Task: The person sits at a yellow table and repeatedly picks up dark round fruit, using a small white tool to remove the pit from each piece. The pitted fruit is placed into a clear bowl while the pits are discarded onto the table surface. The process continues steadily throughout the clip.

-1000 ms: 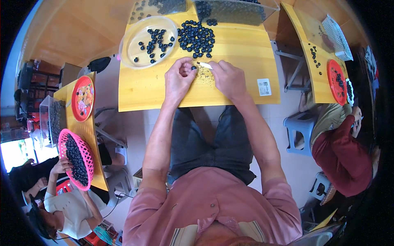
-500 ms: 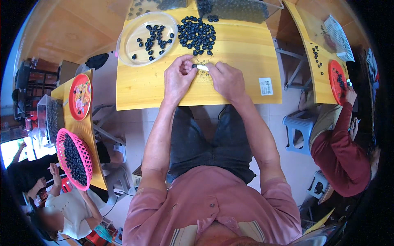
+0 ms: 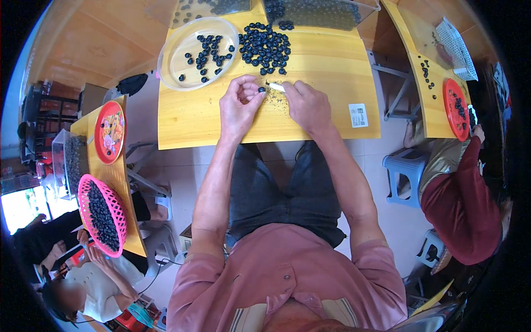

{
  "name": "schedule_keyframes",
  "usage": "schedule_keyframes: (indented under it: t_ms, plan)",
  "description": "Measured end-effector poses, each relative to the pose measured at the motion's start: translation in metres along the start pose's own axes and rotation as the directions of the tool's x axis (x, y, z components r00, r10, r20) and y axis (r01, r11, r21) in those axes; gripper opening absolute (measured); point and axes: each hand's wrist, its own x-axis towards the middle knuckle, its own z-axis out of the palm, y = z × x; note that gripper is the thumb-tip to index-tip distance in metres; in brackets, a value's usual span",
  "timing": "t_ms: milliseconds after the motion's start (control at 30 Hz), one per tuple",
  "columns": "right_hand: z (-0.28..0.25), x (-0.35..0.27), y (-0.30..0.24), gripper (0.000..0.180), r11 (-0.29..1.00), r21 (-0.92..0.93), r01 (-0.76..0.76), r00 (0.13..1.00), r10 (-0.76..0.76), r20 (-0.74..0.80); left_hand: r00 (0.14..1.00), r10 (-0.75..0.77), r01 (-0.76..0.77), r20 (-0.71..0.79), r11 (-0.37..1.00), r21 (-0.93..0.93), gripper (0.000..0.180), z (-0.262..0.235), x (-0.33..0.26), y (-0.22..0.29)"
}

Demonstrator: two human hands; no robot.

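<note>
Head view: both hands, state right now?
Left hand: closed, pinching a small dark ball at the fingertips.
Right hand: closed, holding a slim white tool.

A small shared workshop, by the look of it — separate yellow worktables (image 3: 332,77) carry similar round black pieces (image 3: 265,50) in quantity, a pink basket (image 3: 117,203) is heaped with more, and one person in dark red (image 3: 462,210) and another person in white (image 3: 99,288) are at the side tables (image 3: 435,119), near plastic stools (image 3: 406,161).
</note>
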Motion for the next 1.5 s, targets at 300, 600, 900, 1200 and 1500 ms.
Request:
schedule_keyframes:
  t_ms: [300,600,900,1200,1500]
  plan:
    - [0.003,-0.001,0.000,0.021,1.000,-0.021,0.017,0.999,-0.018,-0.043,0.987,0.160,-0.162,0.028,0.962,0.218,0.018,0.000,-0.003,0.007]
    - [0.000,0.001,-0.001,0.020,1.000,-0.013,0.006,0.998,-0.007,-0.066,0.981,0.183,-0.191,0.058,0.953,0.235,0.016,-0.002,-0.004,0.013]
    - [-0.004,-0.002,-0.001,0.022,1.000,0.003,0.006,0.998,-0.006,-0.063,0.997,0.076,-0.074,-0.002,0.976,0.202,0.016,0.000,-0.002,0.006]
    - [-0.005,-0.003,-0.001,0.022,0.999,0.031,0.027,0.997,-0.024,-0.078,0.995,0.100,-0.104,0.031,0.958,0.266,0.025,-0.001,-0.003,0.010]
    - [-0.009,-0.003,-0.004,0.022,0.990,0.066,0.121,0.989,-0.115,-0.095,0.999,0.033,-0.035,0.016,0.995,0.092,0.032,0.000,-0.001,0.001]
